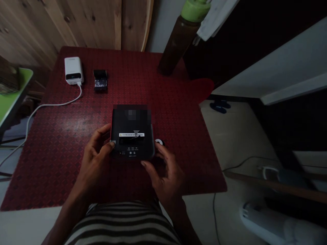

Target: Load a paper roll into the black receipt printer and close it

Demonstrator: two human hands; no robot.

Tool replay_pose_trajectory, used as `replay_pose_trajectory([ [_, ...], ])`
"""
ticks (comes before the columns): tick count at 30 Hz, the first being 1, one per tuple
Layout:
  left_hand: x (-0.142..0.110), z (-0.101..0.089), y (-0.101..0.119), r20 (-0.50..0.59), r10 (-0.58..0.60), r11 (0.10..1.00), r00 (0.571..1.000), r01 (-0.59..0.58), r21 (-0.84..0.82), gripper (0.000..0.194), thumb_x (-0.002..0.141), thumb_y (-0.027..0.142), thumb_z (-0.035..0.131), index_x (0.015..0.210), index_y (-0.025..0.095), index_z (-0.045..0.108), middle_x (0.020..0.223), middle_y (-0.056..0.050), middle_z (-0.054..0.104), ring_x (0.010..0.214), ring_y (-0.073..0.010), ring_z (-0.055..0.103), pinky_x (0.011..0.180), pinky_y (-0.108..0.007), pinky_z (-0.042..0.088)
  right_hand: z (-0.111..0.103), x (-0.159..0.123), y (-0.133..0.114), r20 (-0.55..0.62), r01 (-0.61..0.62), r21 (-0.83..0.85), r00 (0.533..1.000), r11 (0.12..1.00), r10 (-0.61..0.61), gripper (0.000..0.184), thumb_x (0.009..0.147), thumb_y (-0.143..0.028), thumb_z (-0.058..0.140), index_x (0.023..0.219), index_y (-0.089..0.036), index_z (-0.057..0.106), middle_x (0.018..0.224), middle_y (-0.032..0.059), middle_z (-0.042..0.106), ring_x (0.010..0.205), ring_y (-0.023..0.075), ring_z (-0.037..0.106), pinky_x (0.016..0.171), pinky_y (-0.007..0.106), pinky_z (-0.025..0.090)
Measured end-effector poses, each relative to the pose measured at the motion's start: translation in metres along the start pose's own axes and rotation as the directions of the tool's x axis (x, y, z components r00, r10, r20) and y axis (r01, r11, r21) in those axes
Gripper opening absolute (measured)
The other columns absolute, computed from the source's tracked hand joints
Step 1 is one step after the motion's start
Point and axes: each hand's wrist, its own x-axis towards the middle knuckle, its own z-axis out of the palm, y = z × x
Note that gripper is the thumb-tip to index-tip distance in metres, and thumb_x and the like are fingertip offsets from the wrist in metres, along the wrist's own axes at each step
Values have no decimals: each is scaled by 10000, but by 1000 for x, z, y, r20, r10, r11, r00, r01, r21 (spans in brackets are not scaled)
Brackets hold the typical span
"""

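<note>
A squarish black device [133, 122] is held over the red table, its top partly blurred out. Across its face run a white warning strip and a dark slot, with small printed symbols below. My left hand [95, 151] grips its left edge, thumb pressed on the lower left corner by a small grey patch. At the lower right corner is my right hand [166, 170], with fingers along the side and thumb by the bottom edge. Just beyond those fingers lies a small round white-and-black item [159, 142], partly hidden.
The red patterned table [76, 136] carries a white power bank [73, 69] with a white cable [58, 103] trailing left. A small black roll-like item [100, 80] lies near it. A tall brown bottle [176, 44] with a green lid stands at the back right.
</note>
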Motion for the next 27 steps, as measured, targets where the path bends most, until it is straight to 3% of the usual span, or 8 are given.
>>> replay_pose_trajectory([
  [5,1,3,0,-8,3,1000,1000,-3,19,583,908,373,783,1470,252,686,1453,-99,757,1318,-323,729,1053,-442,612,0,1,-2,8,-10,21,1000,1000,10,448,1036,-339,785,1464,-261,677,1255,102,850,1038,250,851,909,376,715],
  [11,-3,6,-1,-68,62,993,996,-55,100,532,922,394,755,1430,238,724,1456,-101,754,1381,-348,685,1009,-429,626,-10,5,-3,26,36,-1,999,999,-36,456,1033,-334,785,1468,-249,680,1252,107,853,1014,249,849,894,380,716],
  [14,-4,4,-4,-50,90,992,995,-85,97,506,946,420,750,1417,239,723,1464,-104,748,1388,-346,682,1045,-441,613,-23,23,-4,19,117,-32,993,993,-116,383,1069,-290,732,1448,-248,693,1280,104,847,1031,241,848,902,386,717],
  [16,-4,2,-8,-12,107,992,994,-106,74,515,976,452,737,1443,238,695,1483,-110,735,1365,-336,697,1089,-459,592,-28,44,-8,26,209,-67,978,976,-208,340,1097,-205,672,1431,-257,707,1310,96,840,1120,238,834,994,410,701],
  [18,-3,0,-15,20,147,987,989,-148,58,533,1006,485,710,1472,230,662,1491,-122,724,1342,-330,709,1116,-478,573,-24,69,-13,101,322,-102,945,941,-313,347,1105,-119,615,1398,-263,730,1309,85,840,1187,237,813,1065,432,676],
  [21,0,-2,-27,35,238,969,971,-240,57,548,1027,511,679,1480,205,642,1496,-148,706,1382,-345,683,1148,-505,545,-2,105,-20,349,462,-123,848,878,-398,366,1076,-28,586,1298,-245,779,1250,83,852,1163,246,808,1053,436,672],
  [24,2,-5,-37,27,268,962,963,-269,52,552,1029,511,683,1482,197,641,1511,-165,686,1459,-359,628,1179,-522,522,25,128,-29,596,520,-205,738,829,-316,305,1028,6,641,1167,-214,801,1212,98,849,1124,260,807,1019,418,663],
  [27,4,-7,-42,35,267,962,963,-268,45,539,1031,493,689,1486,209,641,1506,-163,683,1464,-354,624,1190,-533,515,43,140,-37,707,561,-303,675,771,-213,280,996,-6,695,1179,-201,782,1220,118,836,1091,263,812,974,394,657],
])
